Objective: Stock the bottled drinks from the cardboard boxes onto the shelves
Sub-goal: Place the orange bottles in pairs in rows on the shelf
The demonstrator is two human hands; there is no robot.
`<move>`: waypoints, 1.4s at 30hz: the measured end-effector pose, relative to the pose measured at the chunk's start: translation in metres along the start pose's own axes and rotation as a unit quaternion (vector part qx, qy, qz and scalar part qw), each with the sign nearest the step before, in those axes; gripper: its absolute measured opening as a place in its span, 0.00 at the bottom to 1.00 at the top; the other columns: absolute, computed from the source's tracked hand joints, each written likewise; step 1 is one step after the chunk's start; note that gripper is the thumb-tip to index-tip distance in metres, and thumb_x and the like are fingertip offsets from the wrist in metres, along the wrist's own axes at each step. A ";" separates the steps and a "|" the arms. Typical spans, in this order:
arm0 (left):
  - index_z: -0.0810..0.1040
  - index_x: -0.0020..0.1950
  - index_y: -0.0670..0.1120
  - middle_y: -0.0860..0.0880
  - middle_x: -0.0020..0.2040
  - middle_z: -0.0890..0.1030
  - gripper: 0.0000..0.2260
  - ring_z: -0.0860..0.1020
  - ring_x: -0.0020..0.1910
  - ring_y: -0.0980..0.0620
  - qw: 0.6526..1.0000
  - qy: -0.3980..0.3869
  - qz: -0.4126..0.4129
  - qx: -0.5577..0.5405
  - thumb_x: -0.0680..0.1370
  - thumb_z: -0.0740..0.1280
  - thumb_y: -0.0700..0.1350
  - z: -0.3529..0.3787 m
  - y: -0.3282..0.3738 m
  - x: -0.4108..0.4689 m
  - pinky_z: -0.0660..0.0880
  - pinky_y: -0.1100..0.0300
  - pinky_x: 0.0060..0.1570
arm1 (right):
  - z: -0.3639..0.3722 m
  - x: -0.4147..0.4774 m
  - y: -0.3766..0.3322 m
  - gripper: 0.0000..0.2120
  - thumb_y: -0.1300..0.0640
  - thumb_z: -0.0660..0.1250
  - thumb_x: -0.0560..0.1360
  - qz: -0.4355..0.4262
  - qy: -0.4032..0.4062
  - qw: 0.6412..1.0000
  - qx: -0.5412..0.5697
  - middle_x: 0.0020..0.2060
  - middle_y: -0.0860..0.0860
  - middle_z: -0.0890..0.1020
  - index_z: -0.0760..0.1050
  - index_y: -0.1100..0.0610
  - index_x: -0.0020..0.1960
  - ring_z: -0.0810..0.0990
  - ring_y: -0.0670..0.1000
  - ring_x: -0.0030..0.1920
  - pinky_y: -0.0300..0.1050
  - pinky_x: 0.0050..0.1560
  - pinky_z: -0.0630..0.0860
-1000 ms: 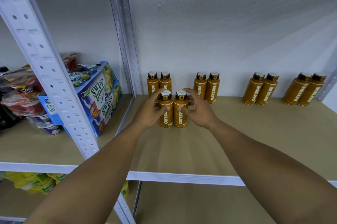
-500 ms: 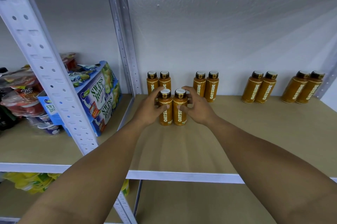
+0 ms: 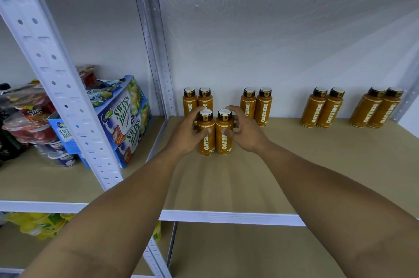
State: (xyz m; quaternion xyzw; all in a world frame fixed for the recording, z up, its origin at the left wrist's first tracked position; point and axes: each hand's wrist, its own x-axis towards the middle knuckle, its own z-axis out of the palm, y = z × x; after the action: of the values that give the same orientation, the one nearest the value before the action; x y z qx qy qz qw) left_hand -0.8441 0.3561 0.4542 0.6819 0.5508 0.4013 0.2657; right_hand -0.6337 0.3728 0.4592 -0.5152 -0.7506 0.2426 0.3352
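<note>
Two orange Oatside bottles with black caps stand upright side by side on the wooden shelf (image 3: pixel 294 164). My left hand (image 3: pixel 186 135) grips the left bottle (image 3: pixel 205 139). My right hand (image 3: pixel 246 132) grips the right bottle (image 3: pixel 223 139). Directly behind them, against the white wall, stands another pair of bottles (image 3: pixel 197 102). More pairs line the wall to the right: one pair (image 3: pixel 256 105) just beyond my right hand, a second pair (image 3: pixel 322 107) further along, and a third pair (image 3: pixel 376 107) at the far right. No cardboard box is in view.
A white perforated upright (image 3: pixel 56 78) and a grey post (image 3: pixel 158 62) divide this shelf from the left bay. That bay holds a blue Swiss Roll box (image 3: pixel 122 119) and packaged snacks (image 3: pixel 27 117). Yellow packets (image 3: pixel 38 224) lie on the lower left shelf.
Both hands have slid the front two bottles slightly back toward the pair at the wall. The grip on each bottle is the same.
</note>
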 end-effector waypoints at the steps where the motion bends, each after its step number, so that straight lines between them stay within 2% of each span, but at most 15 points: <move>1: 0.63 0.78 0.58 0.52 0.75 0.72 0.32 0.72 0.73 0.46 1.000 0.000 -0.002 0.001 0.79 0.74 0.46 0.000 0.000 0.000 0.74 0.44 0.69 | 0.000 0.000 0.000 0.35 0.52 0.73 0.77 0.000 0.000 1.000 0.000 0.73 0.53 0.73 0.59 0.43 0.77 0.75 0.57 0.70 0.58 0.66 0.76; 4: 0.63 0.78 0.59 0.52 0.75 0.72 0.32 0.73 0.73 0.45 1.000 -0.001 -0.005 0.004 0.79 0.74 0.46 0.000 -0.001 0.000 0.74 0.44 0.68 | 0.000 0.001 0.000 0.35 0.52 0.73 0.78 0.003 -0.003 1.000 0.000 0.73 0.53 0.73 0.59 0.44 0.78 0.75 0.57 0.71 0.58 0.66 0.76; 8: 0.60 0.80 0.59 0.52 0.76 0.71 0.35 0.72 0.73 0.46 1.000 0.000 -0.007 -0.006 0.78 0.74 0.46 0.001 0.000 -0.002 0.73 0.50 0.68 | -0.001 0.000 0.000 0.36 0.53 0.73 0.78 0.003 -0.016 1.000 0.006 0.74 0.53 0.72 0.57 0.44 0.79 0.73 0.57 0.72 0.57 0.67 0.75; 12: 0.52 0.83 0.61 0.54 0.78 0.69 0.45 0.71 0.74 0.49 0.998 -0.007 -0.025 -0.062 0.76 0.77 0.45 0.005 -0.006 -0.012 0.71 0.42 0.71 | 0.000 -0.011 0.005 0.42 0.50 0.73 0.78 0.018 -0.026 0.999 0.016 0.77 0.51 0.69 0.50 0.43 0.82 0.71 0.55 0.74 0.55 0.70 0.73; 15: 0.51 0.83 0.60 0.53 0.76 0.71 0.47 0.73 0.72 0.50 0.996 0.000 -0.036 -0.078 0.74 0.79 0.47 0.012 -0.015 -0.027 0.73 0.41 0.69 | 0.007 -0.025 0.017 0.46 0.49 0.74 0.76 0.039 -0.029 0.998 0.036 0.77 0.52 0.69 0.46 0.43 0.82 0.70 0.54 0.74 0.57 0.71 0.72; 19: 0.49 0.83 0.56 0.49 0.76 0.70 0.48 0.72 0.72 0.48 0.994 0.042 -0.089 -0.048 0.74 0.78 0.52 0.026 -0.021 -0.054 0.72 0.50 0.68 | 0.015 -0.049 0.032 0.46 0.46 0.72 0.77 0.085 -0.038 0.995 0.033 0.76 0.52 0.70 0.44 0.42 0.83 0.74 0.54 0.71 0.52 0.70 0.72; 22: 0.52 0.83 0.53 0.48 0.70 0.74 0.44 0.74 0.67 0.49 0.988 0.060 -0.139 -0.032 0.76 0.76 0.54 0.036 -0.024 -0.073 0.73 0.55 0.63 | 0.017 -0.070 0.042 0.40 0.46 0.70 0.79 0.112 -0.044 0.992 0.023 0.74 0.51 0.73 0.52 0.47 0.83 0.74 0.53 0.71 0.45 0.70 0.69; 24: 0.60 0.81 0.51 0.49 0.68 0.76 0.37 0.75 0.65 0.51 0.986 0.065 -0.155 -0.013 0.77 0.75 0.54 0.043 -0.018 -0.083 0.73 0.57 0.62 | 0.017 -0.082 0.045 0.31 0.47 0.68 0.80 0.106 -0.037 0.994 0.006 0.71 0.51 0.76 0.62 0.49 0.80 0.75 0.51 0.69 0.40 0.66 0.68; 27: 0.74 0.72 0.50 0.50 0.63 0.80 0.25 0.78 0.61 0.51 0.991 0.037 -0.127 0.031 0.78 0.73 0.55 0.057 -0.003 -0.097 0.75 0.57 0.62 | 0.013 -0.099 0.044 0.20 0.49 0.67 0.81 0.086 -0.047 0.995 -0.024 0.67 0.50 0.79 0.74 0.52 0.71 0.77 0.50 0.66 0.36 0.63 0.67; 29: 0.78 0.69 0.50 0.51 0.61 0.82 0.22 0.79 0.59 0.52 0.993 0.013 -0.106 0.043 0.77 0.73 0.55 0.070 0.008 -0.110 0.76 0.56 0.63 | 0.007 -0.113 0.046 0.17 0.49 0.68 0.80 0.073 -0.058 0.995 -0.045 0.65 0.49 0.81 0.78 0.53 0.67 0.78 0.50 0.64 0.37 0.63 0.68; 32: 0.79 0.69 0.50 0.51 0.62 0.83 0.20 0.79 0.60 0.53 0.994 -0.003 -0.079 0.075 0.78 0.72 0.54 0.093 0.022 -0.131 0.75 0.56 0.64 | -0.008 -0.139 0.056 0.15 0.51 0.68 0.80 0.067 -0.065 0.994 -0.063 0.64 0.49 0.81 0.81 0.54 0.64 0.78 0.51 0.64 0.41 0.65 0.70; 35: 0.81 0.66 0.48 0.50 0.64 0.82 0.17 0.78 0.62 0.51 0.985 0.005 -0.043 0.168 0.80 0.70 0.52 0.119 0.033 -0.153 0.72 0.57 0.63 | -0.023 -0.173 0.067 0.15 0.53 0.67 0.79 0.037 -0.060 0.994 -0.085 0.65 0.49 0.81 0.81 0.55 0.64 0.78 0.51 0.65 0.41 0.66 0.70; 37: 0.84 0.59 0.46 0.48 0.60 0.83 0.11 0.79 0.59 0.46 0.979 0.035 -0.025 0.201 0.79 0.69 0.47 0.139 0.041 -0.169 0.72 0.57 0.60 | -0.033 -0.196 0.075 0.17 0.54 0.66 0.80 0.002 -0.058 0.991 -0.120 0.67 0.50 0.79 0.80 0.57 0.66 0.76 0.52 0.67 0.43 0.68 0.68; 39: 0.85 0.51 0.43 0.45 0.54 0.84 0.11 0.81 0.54 0.42 0.974 0.081 -0.005 0.210 0.78 0.64 0.46 0.160 0.049 -0.185 0.73 0.53 0.58 | -0.043 -0.219 0.084 0.18 0.55 0.66 0.80 -0.026 -0.055 0.988 -0.139 0.68 0.53 0.79 0.79 0.60 0.67 0.75 0.55 0.68 0.43 0.69 0.66; 42: 0.84 0.56 0.41 0.43 0.61 0.83 0.15 0.77 0.65 0.41 0.968 0.125 -0.012 0.217 0.79 0.62 0.48 0.191 0.060 -0.207 0.69 0.46 0.66 | -0.055 -0.252 0.104 0.21 0.51 0.63 0.78 -0.076 -0.025 0.984 -0.156 0.65 0.58 0.81 0.79 0.62 0.66 0.78 0.60 0.65 0.51 0.70 0.69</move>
State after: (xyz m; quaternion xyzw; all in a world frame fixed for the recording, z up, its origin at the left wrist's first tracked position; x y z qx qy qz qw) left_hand -0.6663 0.1567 0.3473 0.6611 0.6616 0.3511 0.0449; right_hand -0.4675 0.1747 0.3581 -0.4967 -0.8242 0.1090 0.2490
